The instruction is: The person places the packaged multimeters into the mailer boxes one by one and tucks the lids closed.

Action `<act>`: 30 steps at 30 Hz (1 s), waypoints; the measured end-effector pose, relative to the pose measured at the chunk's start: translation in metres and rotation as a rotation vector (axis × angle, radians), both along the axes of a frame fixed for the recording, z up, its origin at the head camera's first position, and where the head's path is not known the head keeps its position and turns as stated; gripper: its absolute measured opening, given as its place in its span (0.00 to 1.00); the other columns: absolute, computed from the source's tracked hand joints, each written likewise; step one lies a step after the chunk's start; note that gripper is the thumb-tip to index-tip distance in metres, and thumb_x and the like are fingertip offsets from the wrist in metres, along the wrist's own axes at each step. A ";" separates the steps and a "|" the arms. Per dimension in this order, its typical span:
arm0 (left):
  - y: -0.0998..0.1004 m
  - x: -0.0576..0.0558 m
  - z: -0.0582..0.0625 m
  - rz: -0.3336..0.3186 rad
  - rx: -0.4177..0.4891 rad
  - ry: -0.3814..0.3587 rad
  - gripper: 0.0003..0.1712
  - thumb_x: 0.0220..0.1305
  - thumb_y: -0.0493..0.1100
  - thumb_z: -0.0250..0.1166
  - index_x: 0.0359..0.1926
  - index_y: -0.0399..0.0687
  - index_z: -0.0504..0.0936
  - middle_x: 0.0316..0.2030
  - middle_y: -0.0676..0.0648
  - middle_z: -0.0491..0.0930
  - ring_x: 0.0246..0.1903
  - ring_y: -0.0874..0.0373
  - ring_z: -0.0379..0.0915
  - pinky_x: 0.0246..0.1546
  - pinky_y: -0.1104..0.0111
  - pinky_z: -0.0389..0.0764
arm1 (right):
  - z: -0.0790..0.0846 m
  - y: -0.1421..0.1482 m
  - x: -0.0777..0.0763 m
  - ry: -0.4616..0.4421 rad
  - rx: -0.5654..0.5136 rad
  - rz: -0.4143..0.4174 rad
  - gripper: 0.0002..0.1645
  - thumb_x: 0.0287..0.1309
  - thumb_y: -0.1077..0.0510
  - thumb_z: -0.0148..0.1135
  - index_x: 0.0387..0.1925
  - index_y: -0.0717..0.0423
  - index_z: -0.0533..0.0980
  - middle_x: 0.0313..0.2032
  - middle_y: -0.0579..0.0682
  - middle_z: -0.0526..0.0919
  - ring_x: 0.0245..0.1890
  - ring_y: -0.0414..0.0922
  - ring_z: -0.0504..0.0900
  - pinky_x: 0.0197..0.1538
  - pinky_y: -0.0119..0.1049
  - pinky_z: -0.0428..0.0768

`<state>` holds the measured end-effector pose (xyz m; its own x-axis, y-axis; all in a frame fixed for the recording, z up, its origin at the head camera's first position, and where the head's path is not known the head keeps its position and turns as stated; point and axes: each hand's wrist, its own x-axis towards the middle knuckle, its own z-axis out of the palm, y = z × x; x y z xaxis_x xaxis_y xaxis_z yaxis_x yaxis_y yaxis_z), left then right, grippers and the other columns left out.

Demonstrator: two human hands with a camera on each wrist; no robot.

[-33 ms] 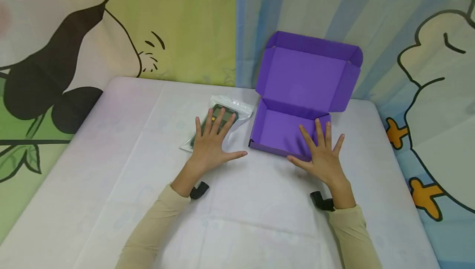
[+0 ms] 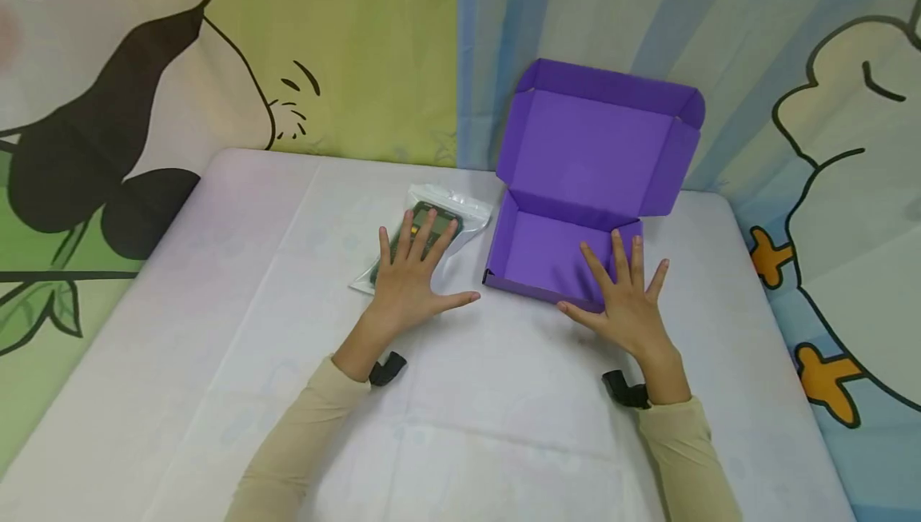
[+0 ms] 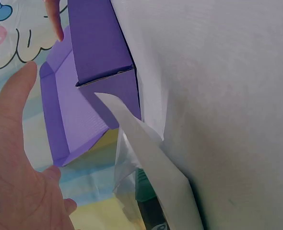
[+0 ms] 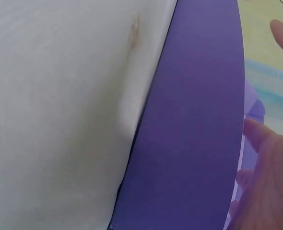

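Note:
My left hand [image 2: 406,286] is spread over a clear zip bag [image 2: 471,212] with a dark green handheld meter [image 2: 439,230] inside; its grey screen shows between the fingers. The left wrist view shows the hand raised above the bag, palm down, holding nothing. A purple cardboard box [image 2: 590,154] stands to the right of the bag, its lid folded up and back. Fingers spread, my right hand [image 2: 633,310] hovers at the front right corner of the box and overlaps its inside in the head view. Nothing sits in the visible part of the box.
A white cloth covers the table [image 2: 237,426]. Cartoon-printed curtains hang behind it and at both sides; the box lid stands close to the back curtain [image 2: 612,10]. A black piece [image 2: 626,391] is worn at each wrist.

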<state>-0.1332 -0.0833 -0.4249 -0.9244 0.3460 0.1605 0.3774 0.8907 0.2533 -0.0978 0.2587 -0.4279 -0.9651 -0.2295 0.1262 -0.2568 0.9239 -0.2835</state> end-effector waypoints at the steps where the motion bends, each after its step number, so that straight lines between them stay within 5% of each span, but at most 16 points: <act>1: 0.000 0.000 0.000 0.002 -0.001 -0.004 0.65 0.47 0.81 0.60 0.78 0.69 0.37 0.78 0.53 0.29 0.74 0.49 0.14 0.68 0.39 0.23 | 0.000 0.000 0.000 -0.001 0.003 -0.003 0.58 0.53 0.25 0.58 0.77 0.34 0.43 0.77 0.54 0.27 0.74 0.63 0.24 0.62 0.72 0.20; 13: -0.002 -0.002 0.002 0.024 0.006 -0.031 0.63 0.47 0.81 0.59 0.78 0.69 0.40 0.77 0.54 0.26 0.75 0.46 0.17 0.68 0.41 0.21 | 0.000 0.001 0.001 -0.001 -0.014 -0.003 0.57 0.54 0.26 0.58 0.77 0.34 0.44 0.77 0.55 0.29 0.74 0.60 0.22 0.62 0.71 0.19; 24: -0.005 -0.003 -0.001 0.029 0.005 -0.024 0.64 0.47 0.81 0.61 0.78 0.69 0.40 0.78 0.49 0.36 0.75 0.42 0.24 0.68 0.39 0.25 | 0.003 0.002 0.001 -0.001 0.017 -0.001 0.53 0.56 0.26 0.56 0.77 0.33 0.47 0.78 0.49 0.32 0.74 0.60 0.22 0.62 0.71 0.19; 30: -0.006 -0.005 -0.003 0.046 0.016 -0.068 0.62 0.48 0.80 0.60 0.77 0.70 0.41 0.78 0.48 0.35 0.75 0.42 0.22 0.68 0.39 0.25 | 0.003 0.003 0.001 -0.017 -0.021 -0.002 0.53 0.55 0.28 0.57 0.77 0.34 0.47 0.78 0.50 0.33 0.74 0.62 0.26 0.66 0.71 0.26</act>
<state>-0.1380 -0.0897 -0.4275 -0.9482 0.3010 0.1015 0.3177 0.9023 0.2916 -0.0968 0.2613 -0.4250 -0.9677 -0.2249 0.1142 -0.2497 0.9184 -0.3069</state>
